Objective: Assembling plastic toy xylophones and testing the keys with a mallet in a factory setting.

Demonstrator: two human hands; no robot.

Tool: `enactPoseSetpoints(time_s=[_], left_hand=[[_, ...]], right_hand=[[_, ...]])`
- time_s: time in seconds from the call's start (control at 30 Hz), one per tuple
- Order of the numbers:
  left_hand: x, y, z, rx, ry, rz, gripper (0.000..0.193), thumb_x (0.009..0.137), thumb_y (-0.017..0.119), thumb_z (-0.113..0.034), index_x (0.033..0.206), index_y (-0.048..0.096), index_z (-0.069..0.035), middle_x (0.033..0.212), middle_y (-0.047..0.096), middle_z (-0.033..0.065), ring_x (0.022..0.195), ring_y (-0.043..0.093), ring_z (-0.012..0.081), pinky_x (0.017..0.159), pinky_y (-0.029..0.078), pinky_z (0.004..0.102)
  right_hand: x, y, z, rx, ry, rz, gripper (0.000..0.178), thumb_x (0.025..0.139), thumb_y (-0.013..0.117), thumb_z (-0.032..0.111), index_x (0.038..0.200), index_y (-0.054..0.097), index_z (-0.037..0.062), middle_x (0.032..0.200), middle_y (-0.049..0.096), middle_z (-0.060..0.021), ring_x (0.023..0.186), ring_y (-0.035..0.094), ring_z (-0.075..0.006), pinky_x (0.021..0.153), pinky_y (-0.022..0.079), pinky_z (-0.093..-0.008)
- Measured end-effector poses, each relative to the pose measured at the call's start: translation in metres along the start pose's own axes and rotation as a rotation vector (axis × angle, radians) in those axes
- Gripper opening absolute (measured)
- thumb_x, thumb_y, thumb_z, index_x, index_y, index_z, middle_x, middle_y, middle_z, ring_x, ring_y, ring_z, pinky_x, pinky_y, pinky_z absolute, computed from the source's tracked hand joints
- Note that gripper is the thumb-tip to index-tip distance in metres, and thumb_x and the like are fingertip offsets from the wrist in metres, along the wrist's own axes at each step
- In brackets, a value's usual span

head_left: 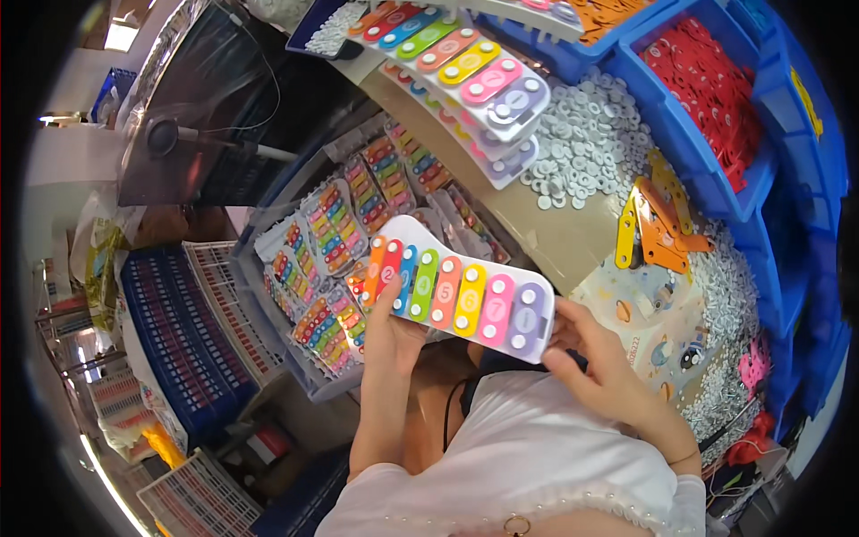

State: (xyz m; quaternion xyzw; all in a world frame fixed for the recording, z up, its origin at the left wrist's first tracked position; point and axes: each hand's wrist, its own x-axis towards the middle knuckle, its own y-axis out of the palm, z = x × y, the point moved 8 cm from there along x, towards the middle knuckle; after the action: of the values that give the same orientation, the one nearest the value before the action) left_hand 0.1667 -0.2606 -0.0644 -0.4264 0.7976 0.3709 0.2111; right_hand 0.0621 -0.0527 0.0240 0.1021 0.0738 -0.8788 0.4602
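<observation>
I judge the white plastic rainbow-barred xylophone (446,292), gripped by left hand (394,329) and right hand (595,362), may tip if its right end slips

Crate (333,387) left of the xylophone (462,291), washers (586,134) on the table (546,234) beyond.

My left hand (398,333) was closed in a grip, with its thumb (391,291) pointing upward and the other fingers mostly hidden. My left forearm (382,416) stood nearly upright. My right hand (601,358) had its fingers curled inward, while my right forearm (664,431) slanted from the lower right.
</observation>
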Motion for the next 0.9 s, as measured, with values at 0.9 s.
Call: enactPoseSetpoints(time_s=[0.9], left_hand=[[0.081,-0.114,0.074,-0.393,0.072,-0.129,0.035,0.094,0.062,-0.021,0.124,0.050,-0.006,0.107,0.063,0.0092,0.092,0.066,0.0262,0.069,0.060,0.0337]], right_hand=[[0.028,0.067,-0.036,-0.545,-0.029,0.250,0.045,0.081,0.068,0.002,0.123,0.050,0.0004,0.111,0.058,-0.0172,0.096,0.063,-0.0322,0.082,0.051,-0.0357]])
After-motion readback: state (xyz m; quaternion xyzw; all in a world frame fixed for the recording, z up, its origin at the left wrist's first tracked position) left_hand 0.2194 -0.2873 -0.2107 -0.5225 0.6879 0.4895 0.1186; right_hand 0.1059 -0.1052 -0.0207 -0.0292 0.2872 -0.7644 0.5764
